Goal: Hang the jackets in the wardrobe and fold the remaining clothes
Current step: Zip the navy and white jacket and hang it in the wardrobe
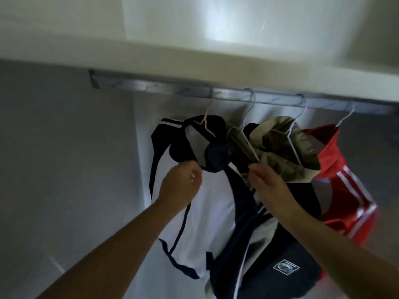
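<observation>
Left hand (181, 182) is closing curled fingers on the dark collar of the white jacket (200, 212), pinching the cloth just below its hanger (206, 124). Right hand (266, 183) is reaching up just to the right of that grip, fingers against the hem of the olive jacket (287, 156); blur is hiding whether it is pinching or only touching.

Below the right forearm a navy jacket (285, 266) is hanging bunched; its hanger is not clear.

Past the right hand's hold, to the right, a red jacket (345, 180) is hanging on its own hanger.

Above both grips, the hooks are sitting on the rail (151, 87) under the shelf (194, 61).

Risks, as judged:
- The collar is lying crooked on a thin wire hanger, so a downward tug from the left hand is likely to be slipping one shoulder off.
- The jackets are crowding together, so the right hand may be catching the neighbouring hanger and unhooking it.
</observation>
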{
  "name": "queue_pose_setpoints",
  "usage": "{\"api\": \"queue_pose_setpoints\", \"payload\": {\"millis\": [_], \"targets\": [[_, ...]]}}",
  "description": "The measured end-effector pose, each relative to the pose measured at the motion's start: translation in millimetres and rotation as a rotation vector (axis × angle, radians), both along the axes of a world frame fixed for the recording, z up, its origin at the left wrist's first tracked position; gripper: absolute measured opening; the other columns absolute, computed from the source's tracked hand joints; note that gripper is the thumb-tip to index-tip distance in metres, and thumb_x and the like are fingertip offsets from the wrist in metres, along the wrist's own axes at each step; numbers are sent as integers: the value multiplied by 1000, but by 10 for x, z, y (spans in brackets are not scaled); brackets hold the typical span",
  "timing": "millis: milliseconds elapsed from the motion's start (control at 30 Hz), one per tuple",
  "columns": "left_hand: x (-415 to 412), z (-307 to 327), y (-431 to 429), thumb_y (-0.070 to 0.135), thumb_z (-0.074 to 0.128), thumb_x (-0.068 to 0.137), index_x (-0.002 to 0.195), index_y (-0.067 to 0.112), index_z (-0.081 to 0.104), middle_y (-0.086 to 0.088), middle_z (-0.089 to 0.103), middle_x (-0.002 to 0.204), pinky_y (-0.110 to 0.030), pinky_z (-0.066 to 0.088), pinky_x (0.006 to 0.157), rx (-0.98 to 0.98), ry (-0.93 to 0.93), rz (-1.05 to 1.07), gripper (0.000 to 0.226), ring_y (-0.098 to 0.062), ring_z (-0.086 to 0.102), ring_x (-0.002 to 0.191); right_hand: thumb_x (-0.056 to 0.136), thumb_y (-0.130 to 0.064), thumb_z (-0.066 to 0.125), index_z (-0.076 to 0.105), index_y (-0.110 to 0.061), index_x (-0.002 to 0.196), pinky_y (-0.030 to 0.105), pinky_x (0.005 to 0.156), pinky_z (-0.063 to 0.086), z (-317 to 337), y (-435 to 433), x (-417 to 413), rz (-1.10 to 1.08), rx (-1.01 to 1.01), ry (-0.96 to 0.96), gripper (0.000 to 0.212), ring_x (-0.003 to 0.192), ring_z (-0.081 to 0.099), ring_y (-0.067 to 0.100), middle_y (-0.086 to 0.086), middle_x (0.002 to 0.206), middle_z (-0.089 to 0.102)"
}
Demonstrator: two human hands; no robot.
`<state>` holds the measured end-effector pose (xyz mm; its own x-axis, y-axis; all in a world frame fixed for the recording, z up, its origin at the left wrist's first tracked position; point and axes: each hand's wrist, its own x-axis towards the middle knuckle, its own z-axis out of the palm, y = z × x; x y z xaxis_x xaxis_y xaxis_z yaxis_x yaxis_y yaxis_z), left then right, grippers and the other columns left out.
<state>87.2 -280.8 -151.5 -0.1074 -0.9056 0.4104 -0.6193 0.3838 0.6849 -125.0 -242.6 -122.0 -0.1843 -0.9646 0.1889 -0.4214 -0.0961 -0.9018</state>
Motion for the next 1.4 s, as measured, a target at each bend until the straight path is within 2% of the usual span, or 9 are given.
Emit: {"api": "queue_pose_setpoints", "payload": {"millis": [100,267,467,533,700,833,1033,1267,1400], "targets": [[-211,589,-181,15,58,89,90,4,59,-9,58,89,-41,51,71,-85,30,41,11,-22,56,78,98,0,43,52,-4,78,14,55,42,-127,8,3,2,362,-317,23,52,53,4,1,70,55],[-418,824,-587,34,45,100,142,-5,34,-24,48,137,-37,43,101,568,9,-32,59,-35,50,121,98,-29,46,58,-21,125,37,96,36,-316,140,46,195,718,-215,31,111,57,20,1,120,63],[-418,843,-766,31,56,95,116,2,57,-18,57,115,-29,47,80,609,-30,-29,36,-29,58,98,90,-3,53,65,-8,108,5,54,44,-409,84,143,225,620,-173,23,78,58,5,1,91,64],[-405,853,-773,33,56,95,97,5,60,-15,58,101,-25,45,68,611,-90,-11,28,-24,56,84,89,0,52,64,-13,96,12,64,46,-430,75,196,235,633,-186,19,83,58,11,4,91,63],[-365,867,-754,33,56,95,128,-4,51,-22,55,127,-31,44,86,588,-176,18,49,-32,55,111,98,-6,47,55,-14,111,36,91,50,-460,107,308,235,672,-180,17,110,59,25,9,112,60],[-316,824,-776,30,54,96,96,5,59,-12,55,87,-25,41,59,543,-194,24,25,-18,50,69,102,-17,41,46,-12,131,38,94,49,-533,204,435,294,784,-182,30,111,61,28,13,121,60],[-263,837,-723,29,54,96,87,13,52,-8,49,85,-25,39,61,530,-220,16,19,-17,49,73,99,-11,46,57,7,116,42,97,48,-542,275,501,221,701,-119,28,109,59,40,28,110,62],[-226,857,-681,29,55,95,66,23,33,0,35,68,-18,30,52,549,-203,63,37,-14,38,60,102,-10,39,50,-4,91,33,74,41,-174,505,391,169,397,-271,17,81,47,23,12,83,49],[-320,875,-653,28,55,95,117,5,56,-6,49,85,-20,36,56,604,-132,54,32,-17,46,67,100,-14,43,48,-18,75,21,53,35,-65,819,415,219,129,-156,26,59,41,11,-1,66,45]]}}
